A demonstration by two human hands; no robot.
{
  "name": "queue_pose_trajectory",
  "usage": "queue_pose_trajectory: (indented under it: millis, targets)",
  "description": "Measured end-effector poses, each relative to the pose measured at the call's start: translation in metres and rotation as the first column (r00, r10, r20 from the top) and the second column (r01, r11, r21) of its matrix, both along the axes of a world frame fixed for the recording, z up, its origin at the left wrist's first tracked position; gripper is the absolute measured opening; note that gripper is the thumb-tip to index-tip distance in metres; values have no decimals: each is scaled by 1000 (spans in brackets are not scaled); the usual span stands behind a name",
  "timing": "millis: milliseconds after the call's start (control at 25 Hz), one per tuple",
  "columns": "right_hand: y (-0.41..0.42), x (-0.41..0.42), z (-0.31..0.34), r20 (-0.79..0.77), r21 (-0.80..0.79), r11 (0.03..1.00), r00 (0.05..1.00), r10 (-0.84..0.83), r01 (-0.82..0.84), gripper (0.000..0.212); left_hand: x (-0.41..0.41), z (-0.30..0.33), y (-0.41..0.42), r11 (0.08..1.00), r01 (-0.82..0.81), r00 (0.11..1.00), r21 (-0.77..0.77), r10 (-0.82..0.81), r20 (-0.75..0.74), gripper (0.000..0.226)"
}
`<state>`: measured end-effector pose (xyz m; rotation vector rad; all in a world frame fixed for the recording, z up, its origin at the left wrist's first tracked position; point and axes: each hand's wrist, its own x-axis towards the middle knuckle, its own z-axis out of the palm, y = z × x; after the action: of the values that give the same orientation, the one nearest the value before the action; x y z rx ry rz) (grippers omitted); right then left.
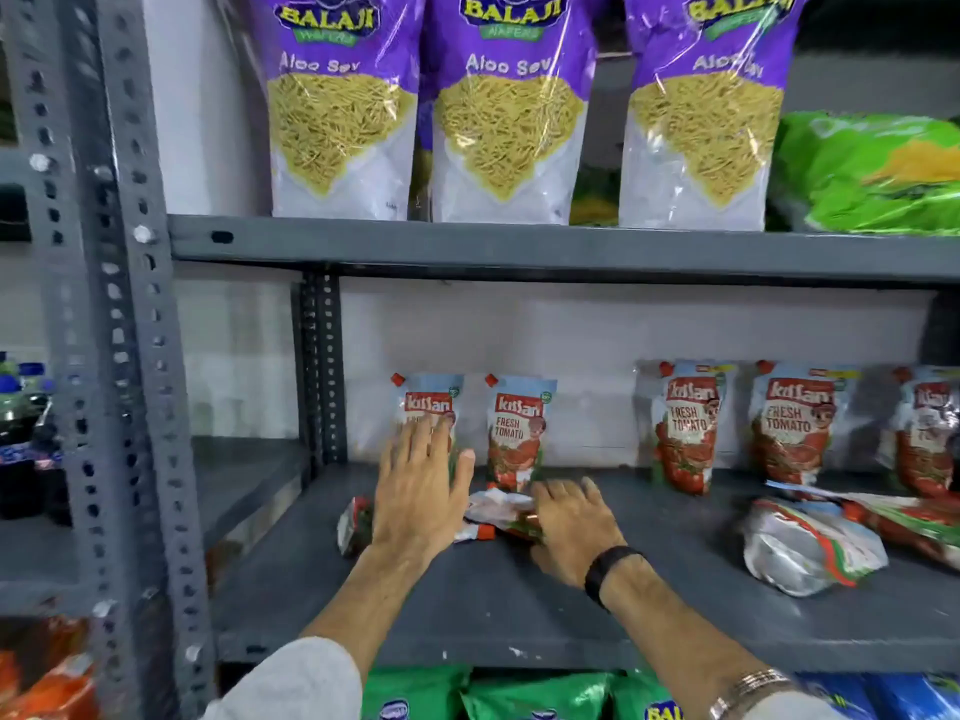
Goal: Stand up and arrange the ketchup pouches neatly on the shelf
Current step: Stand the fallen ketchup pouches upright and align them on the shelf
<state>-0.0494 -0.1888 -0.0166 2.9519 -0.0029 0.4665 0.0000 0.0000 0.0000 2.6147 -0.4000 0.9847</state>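
Now right hand (571, 527) grips fallen pouch (493, 517) just before standing pouch (517, 439); left hand (421, 491) flat, wide, empty; best lift top first, set base flat

A person's left hand (421, 491), fingers spread flat, hovers before an upright red-and-white Kissan ketchup pouch (427, 407) at the back left of a grey metal shelf (467, 610). The right hand (569, 532), a black band on its wrist, rests on a pouch lying flat (493, 517). A second pouch (519, 433) stands just beside the first; three more (685, 423) stand toward the back right, with fallen pouches (810, 548) before them. Purple Aloo Sev bags (509, 106) line the shelf above.
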Motion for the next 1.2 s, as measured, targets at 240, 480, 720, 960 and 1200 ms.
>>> queue_pose_trajectory:
  millis: [240, 480, 720, 960, 1200]
  targets:
    - [28, 20, 10, -24, -231, 973, 1000, 16, -21, 42, 24, -6, -1, 999, 46, 998, -26, -45, 51, 59]
    - [27, 32, 19, 73, -98, 992, 994, 84, -77, 26, 32, -1, 10, 996, 31, 999, -84, -32, -9, 54]
    - [-6, 29, 53, 217, 770, 632, 967, -132, -86, 22, 28, 4, 2, 932, 74, 974, -356, -144, -173, 16]
    - [-17, 28, 64, 281, 932, -230, 959, -30, -281, 23, 13, 18, -34, 534, 134, 541, -835, -745, -389, 28]
    - [-33, 26, 46, 313, 926, -228, 950, 17, -301, 21, 22, 12, -53, 445, 62, 697, -893, -660, -281, 13]
